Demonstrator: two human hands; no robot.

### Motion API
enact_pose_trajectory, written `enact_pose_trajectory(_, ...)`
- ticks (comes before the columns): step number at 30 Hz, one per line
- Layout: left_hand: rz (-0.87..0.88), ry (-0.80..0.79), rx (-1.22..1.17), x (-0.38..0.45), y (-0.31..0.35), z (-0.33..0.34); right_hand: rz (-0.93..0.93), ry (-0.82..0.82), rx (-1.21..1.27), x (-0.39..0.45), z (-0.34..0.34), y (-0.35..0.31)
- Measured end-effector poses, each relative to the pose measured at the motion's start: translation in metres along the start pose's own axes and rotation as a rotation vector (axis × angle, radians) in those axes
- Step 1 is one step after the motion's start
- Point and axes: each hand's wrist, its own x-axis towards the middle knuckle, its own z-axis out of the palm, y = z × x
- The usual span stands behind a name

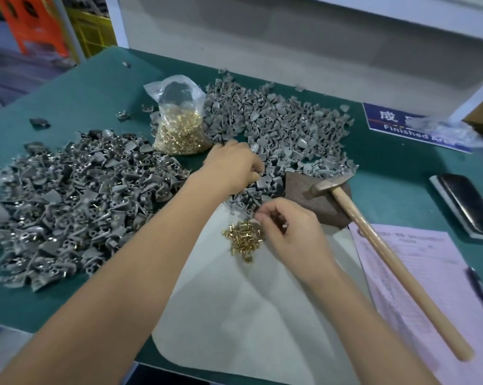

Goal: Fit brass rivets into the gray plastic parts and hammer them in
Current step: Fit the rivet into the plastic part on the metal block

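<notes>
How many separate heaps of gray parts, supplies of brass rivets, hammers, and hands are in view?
Heaps of gray parts: 2, the left heap and the far heap
Supplies of brass rivets: 2, the bag and the loose pile
Hammers: 1, the hammer
Hands: 2, the left hand and the right hand
Total: 7

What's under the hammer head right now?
The hammer head rests on a dark brown block, beside the gray parts pile. Its wooden handle runs down over the pink paper. Whether a part sits beneath the head is hidden.
</notes>
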Motion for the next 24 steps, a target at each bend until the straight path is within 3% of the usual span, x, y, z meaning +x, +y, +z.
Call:
enact_pose_trajectory(3,0.024,0.033,0.003,0.0,0.005,-0.007,0.006,0.005,0.009,0.002,-0.002,-0.001)
enact_pose_trajectory(6,-0.024,0.219,-0.113,-0.03,-0.006,-0.011,-0.028,-0.002,0.013,0.002,-0.003,-0.003)
enact_pose_trajectory(8,-0.166,0.386,-0.184,-0.066,-0.024,-0.015,-0.048,-0.023,0.017,0.002,-0.001,-0.003)
enact_pose_trajectory(11,-0.457,0.523,-0.095,-0.117,-0.048,-0.017,-0.063,-0.044,0.011,0.001,0.005,-0.005)
enact_pose_trajectory(13,-0.373,0.495,-0.135,-0.133,-0.05,-0.015,-0.063,-0.051,0.018,0.002,0.008,-0.006)
enact_pose_trajectory(15,-0.219,0.365,-0.169,-0.134,-0.041,-0.01,-0.053,-0.067,0.017,0.003,0.009,-0.006)
enact_pose_trajectory(18,-0.221,0.199,-0.073,-0.118,-0.03,0.006,-0.044,-0.085,0.035,0.002,0.01,-0.004)
enact_pose_trajectory(24,-0.262,0.311,-0.101,-0.109,-0.034,0.018,-0.037,-0.082,0.047,0.002,0.011,-0.004)
